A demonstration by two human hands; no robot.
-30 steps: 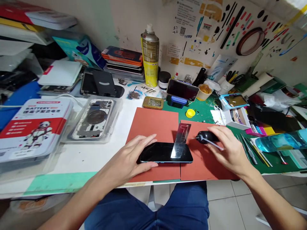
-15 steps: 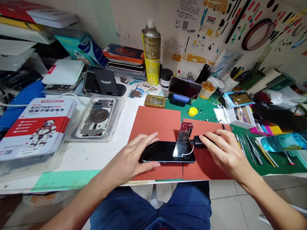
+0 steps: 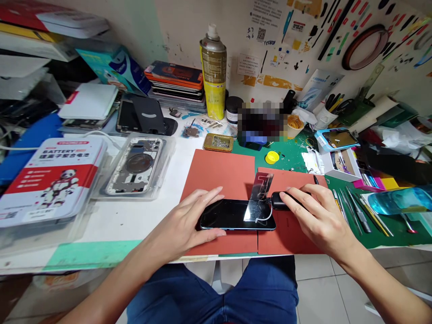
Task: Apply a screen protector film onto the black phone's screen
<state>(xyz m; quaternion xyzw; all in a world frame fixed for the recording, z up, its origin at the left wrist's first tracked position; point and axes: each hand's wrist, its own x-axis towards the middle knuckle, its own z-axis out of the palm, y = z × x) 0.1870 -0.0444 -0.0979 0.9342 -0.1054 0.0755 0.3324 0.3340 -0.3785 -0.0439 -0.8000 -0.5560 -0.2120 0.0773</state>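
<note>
A smartphone (image 3: pixel 226 214) lies screen up on the red-brown mat. My left hand (image 3: pixel 194 220) steadies its left end, thumb along the near edge and fingers along the far edge. A clear plastic film strip (image 3: pixel 258 195) with a cut-out pattern lies over the phone's right part and sticks out past its far edge. In my right hand (image 3: pixel 313 211) is a black handheld tool (image 3: pixel 279 201), its tip at the strip. A thin white curved line (image 3: pixel 269 215), perhaps a cable or tube, runs from near the tip down over the screen. My palm hides the tool's rear.
Left stand a battery box (image 3: pixel 54 180) and a clear case (image 3: pixel 165 168) holding an opened phone housing. Behind the mat are a small metal tin (image 3: pixel 218 142), a yellow cap (image 3: pixel 272 157) and a spray can (image 3: pixel 213 72). Tweezers and picks (image 3: pixel 359 213) lie at the right.
</note>
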